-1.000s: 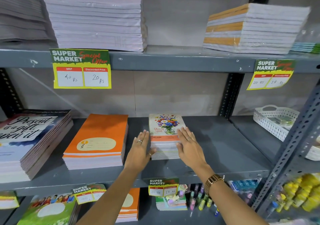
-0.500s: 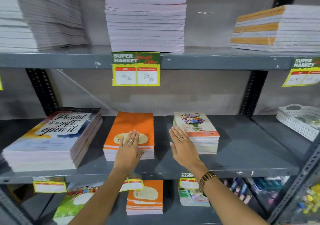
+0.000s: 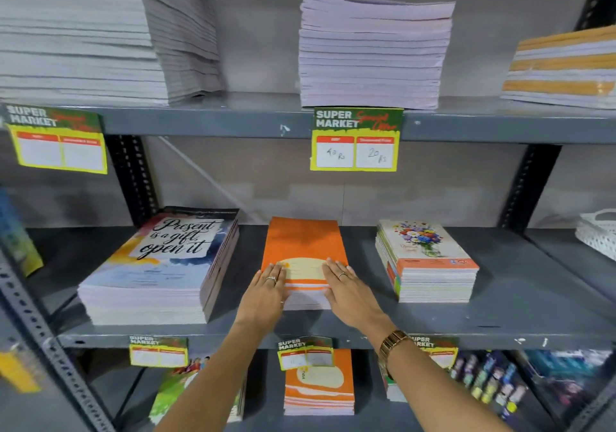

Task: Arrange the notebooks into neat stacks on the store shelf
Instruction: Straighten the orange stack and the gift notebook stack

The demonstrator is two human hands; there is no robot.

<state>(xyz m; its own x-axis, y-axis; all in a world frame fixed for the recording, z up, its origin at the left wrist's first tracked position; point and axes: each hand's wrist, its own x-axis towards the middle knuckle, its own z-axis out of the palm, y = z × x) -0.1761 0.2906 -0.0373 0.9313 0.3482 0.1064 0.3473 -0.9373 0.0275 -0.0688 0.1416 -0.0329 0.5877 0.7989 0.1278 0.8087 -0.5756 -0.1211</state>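
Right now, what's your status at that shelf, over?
Left hand and right hand flat, flanking orange stack. Floral stack looks squared. Nothing blocking.

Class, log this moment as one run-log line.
left hand: open, pressing orange stack | right hand: open, pressing it | step: squaring

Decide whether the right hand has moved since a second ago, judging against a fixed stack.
Yes. The right hand has gone leftward, off the floral stack and onto the right edge of the orange stack.
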